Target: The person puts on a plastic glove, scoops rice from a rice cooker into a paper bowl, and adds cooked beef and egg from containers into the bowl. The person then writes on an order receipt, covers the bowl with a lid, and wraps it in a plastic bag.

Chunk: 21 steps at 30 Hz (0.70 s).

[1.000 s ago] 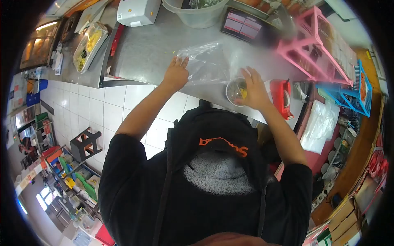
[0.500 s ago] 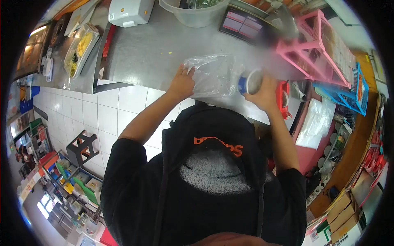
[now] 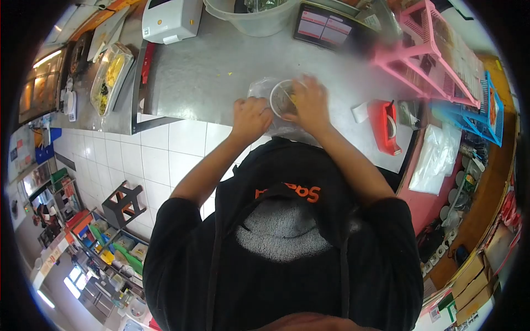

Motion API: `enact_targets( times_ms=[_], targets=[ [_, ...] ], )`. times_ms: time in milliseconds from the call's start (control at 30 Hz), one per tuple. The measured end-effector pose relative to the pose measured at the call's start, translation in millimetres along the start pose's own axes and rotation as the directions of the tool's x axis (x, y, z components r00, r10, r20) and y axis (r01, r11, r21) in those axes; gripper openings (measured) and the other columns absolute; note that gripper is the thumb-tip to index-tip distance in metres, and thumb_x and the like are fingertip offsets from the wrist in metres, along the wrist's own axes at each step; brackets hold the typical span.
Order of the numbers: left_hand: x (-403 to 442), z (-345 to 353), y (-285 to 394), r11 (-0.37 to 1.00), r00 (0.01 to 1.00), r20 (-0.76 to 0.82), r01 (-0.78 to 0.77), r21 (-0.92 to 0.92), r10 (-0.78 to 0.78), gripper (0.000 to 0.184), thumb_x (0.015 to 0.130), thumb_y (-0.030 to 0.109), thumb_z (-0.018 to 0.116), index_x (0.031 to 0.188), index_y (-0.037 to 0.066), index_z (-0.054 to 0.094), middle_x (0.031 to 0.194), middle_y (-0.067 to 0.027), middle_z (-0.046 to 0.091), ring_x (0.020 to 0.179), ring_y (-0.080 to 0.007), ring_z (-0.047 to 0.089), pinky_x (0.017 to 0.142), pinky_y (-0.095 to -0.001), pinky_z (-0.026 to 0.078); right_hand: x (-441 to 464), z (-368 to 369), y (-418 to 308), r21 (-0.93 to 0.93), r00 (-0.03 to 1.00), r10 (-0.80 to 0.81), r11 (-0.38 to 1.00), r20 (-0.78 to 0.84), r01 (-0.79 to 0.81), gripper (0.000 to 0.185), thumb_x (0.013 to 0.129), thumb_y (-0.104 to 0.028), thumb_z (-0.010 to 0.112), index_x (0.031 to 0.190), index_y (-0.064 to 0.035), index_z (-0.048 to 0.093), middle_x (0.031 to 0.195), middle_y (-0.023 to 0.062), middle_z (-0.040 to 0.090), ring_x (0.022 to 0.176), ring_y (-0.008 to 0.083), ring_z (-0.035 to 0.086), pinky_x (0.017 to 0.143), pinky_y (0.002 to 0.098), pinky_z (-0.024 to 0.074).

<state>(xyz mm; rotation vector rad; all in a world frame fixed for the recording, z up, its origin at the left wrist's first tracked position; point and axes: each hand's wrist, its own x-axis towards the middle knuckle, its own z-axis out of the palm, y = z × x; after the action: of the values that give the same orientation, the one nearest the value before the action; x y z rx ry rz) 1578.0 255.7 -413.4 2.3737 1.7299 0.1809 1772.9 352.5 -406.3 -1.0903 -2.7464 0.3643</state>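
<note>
My right hand (image 3: 310, 106) is wrapped round the far and right side of a round cup (image 3: 280, 99) with a white rim; its fingers are a little blurred. The cup's mouth faces up towards me, and what lies in it is too unclear to name. Around and beneath the cup spreads a clear plastic bag (image 3: 261, 87). Closed fingers of my left hand (image 3: 252, 117) pinch the bag's near left part, just left of the cup. I cannot tell whether the cup is inside the bag or on top of it.
A red tape dispenser (image 3: 382, 128) stands to the right on the steel table (image 3: 187, 77). Behind are a white printer-like device (image 3: 172, 21), a plastic tub (image 3: 256, 25) and a tablet screen (image 3: 324, 26). Pink racks (image 3: 428, 60) and white plastic bags (image 3: 433, 160) are at the right.
My right hand has carried the cup leftwards onto the bag, close to my left hand. My left fingers have gone from lying on the bag to curling closed, and the bag looks bunched.
</note>
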Motion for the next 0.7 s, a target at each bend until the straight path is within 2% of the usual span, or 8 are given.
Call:
enact_targets(
  times_ms=[67,133,200,267,333,467,533,700],
  targets=[
    [-2.0,-11.4,6.1,0.937,0.827,-0.444,0.330,-0.111,-0.344,0.035,0.070,0.034,0.075,0.088,0.006,0.063,0.109,-0.0142,0.054,0.109,-0.0304,0.047,0.086,-0.0503,0.034,-18.1,7.4,25.1,0.185,0.882,0.350,0.934,-0.315,-0.304,0.098,0.063,-0.039,0.081,0.143,-0.0166,0.029,0.142,0.0197,0.031,0.130,0.0410,0.031,0.098,0.0571,0.0343],
    [-0.9,6.2,-4.4,0.869,0.718,-0.499,0.463,-0.176,-0.485,0.043,0.073,0.037,0.073,0.096,0.003,0.063,0.098,-0.0143,0.060,0.097,-0.0257,0.055,0.083,-0.0438,0.039,-26.8,18.2,51.8,0.186,0.686,0.716,0.697,-0.126,-0.693,0.069,0.068,-0.032,0.078,0.128,-0.0090,0.050,0.128,0.0182,0.051,0.112,0.0371,0.052,0.088,0.0480,0.0455],
    [-7.6,61.1,-41.6,0.173,0.602,0.374,0.658,-0.733,-0.705,0.035,0.080,0.032,0.069,0.086,-0.001,0.061,0.076,-0.0121,0.060,0.070,-0.0242,0.059,0.065,-0.0375,0.044,-36.6,16.3,76.2,0.291,0.723,0.691,0.696,-0.020,-0.657,0.050,0.071,-0.026,0.075,0.113,-0.0052,0.057,0.109,0.0159,0.059,0.094,0.0316,0.058,0.078,0.0420,0.0482],
    [-10.9,48.5,-47.1,0.131,0.665,0.304,0.520,-0.844,-0.682,0.033,0.084,0.028,0.065,0.075,-0.003,0.057,0.060,-0.0127,0.054,0.054,-0.0220,0.053,0.051,-0.0356,0.041,-31.3,2.1,81.8,0.399,0.758,0.649,0.680,0.064,-0.615,0.032,0.073,-0.020,0.072,0.099,-0.0015,0.065,0.091,0.0137,0.067,0.076,0.0261,0.064,0.068,0.0360,0.0508],
    [-13.3,-0.6,-43.5,0.312,0.677,0.117,0.476,-0.822,-0.727,0.031,0.085,0.022,0.064,0.068,-0.002,0.053,0.056,-0.0120,0.051,0.053,-0.0186,0.050,0.052,-0.0356,0.040,-31.0,-52.0,57.9,0.614,0.770,0.606,0.690,-0.200,-0.384,0.012,0.077,-0.009,0.063,0.081,0.0006,0.067,0.061,0.0062,0.062,0.052,0.0146,0.056,0.054,0.0277,0.0463],
    [-13.4,-92.1,-25.7,0.555,0.756,-0.163,0.298,-0.777,-0.634,0.023,0.084,0.012,0.063,0.069,-0.001,0.052,0.058,-0.0123,0.048,0.054,-0.0145,0.046,0.051,-0.0339,0.037,-37.1,-105.5,36.1,0.777,0.731,0.623,0.594,-0.278,-0.211,0.010,0.078,-0.001,0.059,0.086,-0.0009,0.066,0.062,0.0012,0.058,0.055,0.0047,0.050,0.053,0.0225,0.0414],
    [-7.5,-111.1,-37.7,0.662,0.770,-0.119,0.446,-0.602,-0.627,0.021,0.084,0.014,0.061,0.070,0.000,0.055,0.059,-0.0112,0.050,0.057,-0.0137,0.047,0.054,-0.0338,0.037,-33.3,-119.5,30.4,0.750,0.780,0.575,0.623,-0.246,-0.223,0.014,0.078,0.003,0.058,0.089,-0.0011,0.065,0.071,0.0029,0.059,0.063,0.0071,0.053,0.056,0.0229,0.0430],
    [-12.3,-110.5,-57.3,-0.091,0.840,0.003,-0.055,-0.994,-0.543,0.019,0.085,0.021,0.063,0.089,0.004,0.057,0.087,-0.0062,0.060,0.083,-0.0183,0.056,0.084,-0.0362,0.040,-35.2,-137.5,8.8,0.862,0.837,0.484,0.505,-0.255,-0.030,0.018,0.075,-0.003,0.063,0.094,-0.0044,0.066,0.077,0.0067,0.063,0.065,0.0111,0.056,0.060,0.0262,0.0467]
  ],
)
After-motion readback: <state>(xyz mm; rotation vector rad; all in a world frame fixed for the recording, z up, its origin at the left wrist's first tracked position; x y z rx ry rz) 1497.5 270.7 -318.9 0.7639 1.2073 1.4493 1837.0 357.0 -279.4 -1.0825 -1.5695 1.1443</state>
